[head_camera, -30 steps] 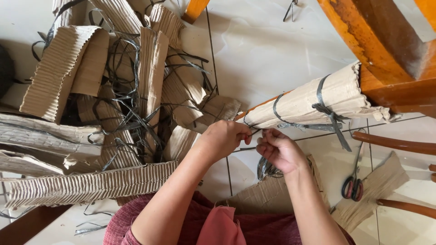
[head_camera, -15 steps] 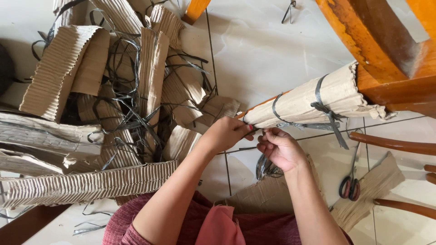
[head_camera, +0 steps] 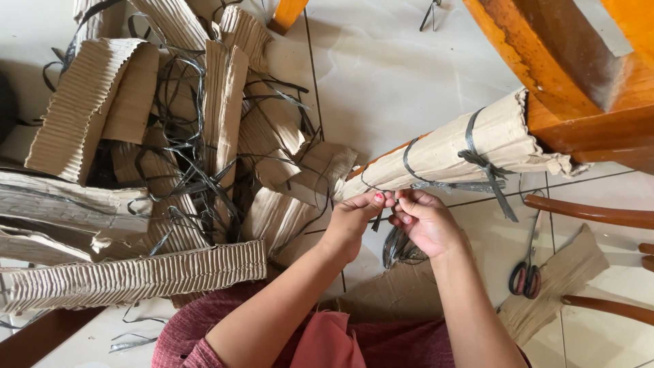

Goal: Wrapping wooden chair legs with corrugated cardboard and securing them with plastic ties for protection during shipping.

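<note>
A roll of brown corrugated cardboard [head_camera: 463, 146] wraps a wooden leg and lies slanted from centre to upper right, bound by two black plastic straps [head_camera: 473, 146]. My left hand [head_camera: 357, 215] and my right hand [head_camera: 422, 218] meet at the roll's lower end. Both pinch a thin black strap [head_camera: 376, 217] between the fingertips. The strap runs up around the roll's end and its loose part hangs below my right hand.
A heap of corrugated cardboard pieces [head_camera: 163, 170] tangled with black straps fills the left. Scissors [head_camera: 526, 272] lie on the tiled floor at the right. Orange wooden furniture [head_camera: 579, 75] stands upper right, with curved wooden parts [head_camera: 593, 212] beside it.
The view has shifted slightly. My hands have stayed together at the roll's end, fingers working the strap; the right hand has edged closer to the left.
</note>
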